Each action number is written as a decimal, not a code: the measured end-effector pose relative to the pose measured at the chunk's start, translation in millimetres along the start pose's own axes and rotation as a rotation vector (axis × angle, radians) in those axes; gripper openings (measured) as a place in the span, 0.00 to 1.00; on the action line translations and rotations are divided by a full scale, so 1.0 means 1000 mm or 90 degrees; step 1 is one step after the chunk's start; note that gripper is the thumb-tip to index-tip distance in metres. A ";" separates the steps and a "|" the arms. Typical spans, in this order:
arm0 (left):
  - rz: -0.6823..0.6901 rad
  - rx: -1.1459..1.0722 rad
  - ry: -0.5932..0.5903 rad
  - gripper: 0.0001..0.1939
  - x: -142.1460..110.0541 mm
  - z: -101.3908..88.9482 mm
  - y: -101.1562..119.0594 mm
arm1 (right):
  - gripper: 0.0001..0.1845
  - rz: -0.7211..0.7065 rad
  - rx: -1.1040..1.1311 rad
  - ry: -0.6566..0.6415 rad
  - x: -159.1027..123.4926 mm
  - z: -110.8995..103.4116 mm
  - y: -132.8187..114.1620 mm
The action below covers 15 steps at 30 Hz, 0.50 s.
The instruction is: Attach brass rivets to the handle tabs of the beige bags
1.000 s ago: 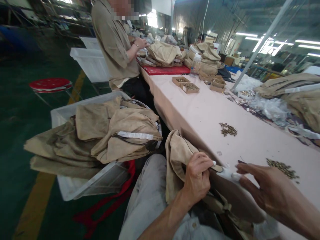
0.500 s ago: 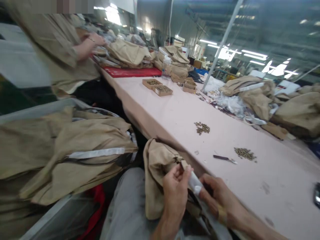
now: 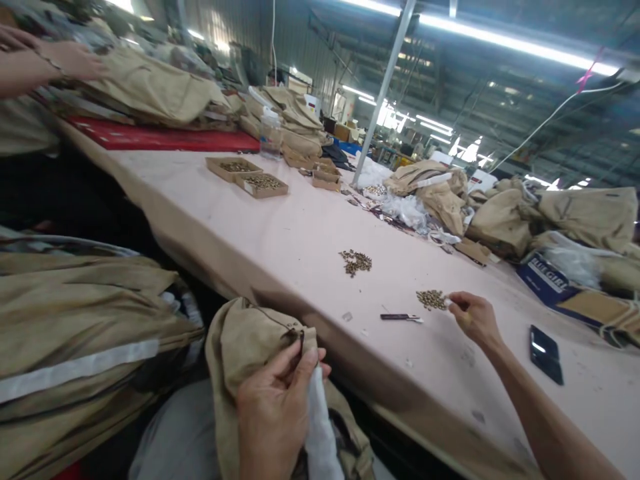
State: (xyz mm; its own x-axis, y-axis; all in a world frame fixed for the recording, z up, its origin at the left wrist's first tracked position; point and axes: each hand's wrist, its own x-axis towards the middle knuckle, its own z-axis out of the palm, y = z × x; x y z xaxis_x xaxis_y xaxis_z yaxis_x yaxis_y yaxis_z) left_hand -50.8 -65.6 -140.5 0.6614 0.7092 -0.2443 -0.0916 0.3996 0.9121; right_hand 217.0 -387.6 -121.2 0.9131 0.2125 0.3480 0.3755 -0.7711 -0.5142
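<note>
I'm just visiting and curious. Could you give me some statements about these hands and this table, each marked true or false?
1. The left hand grips tan cloth. True.
2. The right hand is holding the phone. False: its fingertips are at the edge of a pile of small metal pieces, and the phone lies on the table.
3. Two open cardboard boxes sit side by side. True.
4. The clear bottle lies on its side. False: it stands upright.
</note>
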 end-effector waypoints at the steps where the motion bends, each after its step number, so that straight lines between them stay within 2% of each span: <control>1: -0.032 -0.020 -0.012 0.25 0.001 0.000 -0.005 | 0.18 0.013 -0.022 0.005 0.005 -0.002 0.016; 4: -0.068 -0.065 -0.060 0.28 0.003 -0.001 -0.020 | 0.18 0.033 -0.062 -0.019 0.009 0.000 0.051; 7: -0.084 -0.099 -0.082 0.28 0.002 -0.002 -0.025 | 0.18 0.053 -0.086 -0.045 0.009 0.007 0.069; 11: -0.136 -0.164 -0.052 0.27 -0.002 -0.001 -0.022 | 0.20 0.085 -0.095 -0.063 0.012 0.006 0.085; 15: -0.164 -0.196 0.000 0.29 -0.005 0.003 -0.022 | 0.22 0.112 -0.091 -0.029 0.014 -0.003 0.100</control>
State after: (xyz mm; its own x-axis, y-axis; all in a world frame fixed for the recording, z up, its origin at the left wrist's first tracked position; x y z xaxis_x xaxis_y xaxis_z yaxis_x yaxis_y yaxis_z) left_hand -50.1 -79.9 -158.0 0.6919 0.5632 -0.4517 -0.1417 0.7195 0.6799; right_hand 267.1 -463.3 -165.7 0.9698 0.0923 0.2255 0.1870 -0.8754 -0.4458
